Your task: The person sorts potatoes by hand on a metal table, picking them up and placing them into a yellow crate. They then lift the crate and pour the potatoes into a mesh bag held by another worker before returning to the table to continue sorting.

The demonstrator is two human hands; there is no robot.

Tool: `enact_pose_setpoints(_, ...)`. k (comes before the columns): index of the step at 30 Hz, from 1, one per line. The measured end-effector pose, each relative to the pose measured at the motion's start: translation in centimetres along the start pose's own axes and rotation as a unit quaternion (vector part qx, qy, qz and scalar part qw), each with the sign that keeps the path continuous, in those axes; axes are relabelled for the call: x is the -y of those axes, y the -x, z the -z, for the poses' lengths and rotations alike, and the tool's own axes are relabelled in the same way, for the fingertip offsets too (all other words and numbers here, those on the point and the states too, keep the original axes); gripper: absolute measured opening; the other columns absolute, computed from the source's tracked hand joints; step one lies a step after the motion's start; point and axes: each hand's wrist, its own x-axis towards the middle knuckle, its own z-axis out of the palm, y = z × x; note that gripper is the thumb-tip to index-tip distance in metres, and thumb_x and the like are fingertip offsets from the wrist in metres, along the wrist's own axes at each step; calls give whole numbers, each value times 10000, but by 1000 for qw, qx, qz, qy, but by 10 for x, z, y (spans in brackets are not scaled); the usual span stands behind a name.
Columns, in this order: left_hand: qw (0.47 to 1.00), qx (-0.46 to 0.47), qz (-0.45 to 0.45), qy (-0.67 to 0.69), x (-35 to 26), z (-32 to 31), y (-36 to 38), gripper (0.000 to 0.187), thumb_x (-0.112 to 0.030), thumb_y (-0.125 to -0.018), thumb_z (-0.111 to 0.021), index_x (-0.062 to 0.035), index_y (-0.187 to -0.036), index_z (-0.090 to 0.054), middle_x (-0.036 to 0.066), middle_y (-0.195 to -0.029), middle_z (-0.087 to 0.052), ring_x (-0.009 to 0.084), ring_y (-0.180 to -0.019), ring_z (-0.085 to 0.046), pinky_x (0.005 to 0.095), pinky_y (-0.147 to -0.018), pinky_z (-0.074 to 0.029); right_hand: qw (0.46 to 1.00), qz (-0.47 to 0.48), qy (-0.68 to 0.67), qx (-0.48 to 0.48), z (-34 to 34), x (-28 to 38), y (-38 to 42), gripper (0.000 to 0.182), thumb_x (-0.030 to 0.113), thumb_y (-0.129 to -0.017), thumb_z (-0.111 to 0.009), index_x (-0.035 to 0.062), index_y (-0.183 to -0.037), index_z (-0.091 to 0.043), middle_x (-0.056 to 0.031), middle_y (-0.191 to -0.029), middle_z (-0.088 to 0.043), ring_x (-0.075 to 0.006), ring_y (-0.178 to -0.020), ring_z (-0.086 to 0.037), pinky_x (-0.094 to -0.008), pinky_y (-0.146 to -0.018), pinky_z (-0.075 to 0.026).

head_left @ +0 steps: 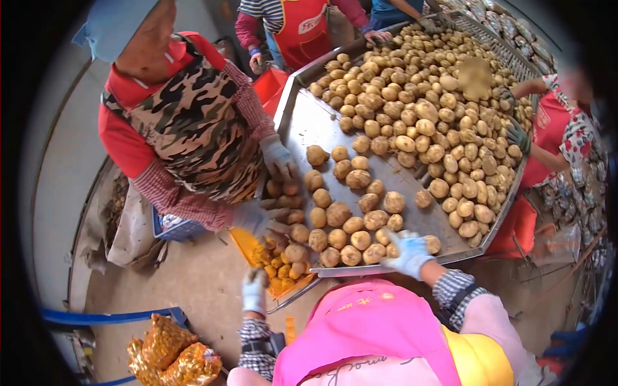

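My right hand (409,249), in a pale blue glove, reaches over the near edge of the metal sorting table (412,186). Its fingers are spread and touch potatoes (374,253) at the front row. My left hand (253,293) wears a soiled glove and hangs beside the orange chute (244,241). The fingers there look curled, with nothing visible in them. Small potatoes in the chute's mouth (280,270) lie close to that hand. Loose potatoes cover the table's near left part, and a big heap (444,122) fills the far side.
Across on the left, a co-worker's gloved hands (278,161) work among the potatoes, one blurred. Other people stand at the back and right. Filled orange bags (174,354) sit at lower left beside a blue frame (109,316). A blue crate (177,225) and red bins (515,228) stand around the table.
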Motion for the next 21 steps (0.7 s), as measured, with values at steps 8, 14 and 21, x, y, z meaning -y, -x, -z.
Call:
enact_pose_setpoints(8, 996, -66, -29, -61, -4, -64, 37, 230, -120, -946, -598, -9, -1148, -605, 38, -928, -630, 110, -770, -579, 252, -689, -497, 975, 121, -159, 98, -35, 108, -76, 656, 440, -828, -631, 184, -1403, -446, -296, -1177, -559, -460, -1036, -597, -539, -892, -486)
enact_pose_setpoints(14, 977, -56, -141, -150, -40, -97, 28, 229, -118, -932, -621, 2, -1127, -607, 73, -985, -642, 156, -860, -603, 299, -792, -507, 930, 236, -253, -122, 18, 79, -163, 612, 370, -826, -649, 169, -1379, -481, -216, -1396, -440, -439, -1211, -479, -477, -1019, -407)
enact_pose_setpoints(21, 706, 406, -444, -374, -82, -241, 48, 437, -180, -786, -703, -94, -1198, -586, 199, -1158, -602, 386, -1079, -585, 443, -927, -485, 981, -14, -174, -81, 12, 56, -175, 772, 566, -835, -578, 227, -1490, -354, -209, -1499, -343, -396, -1345, -390, -571, -1072, -315)
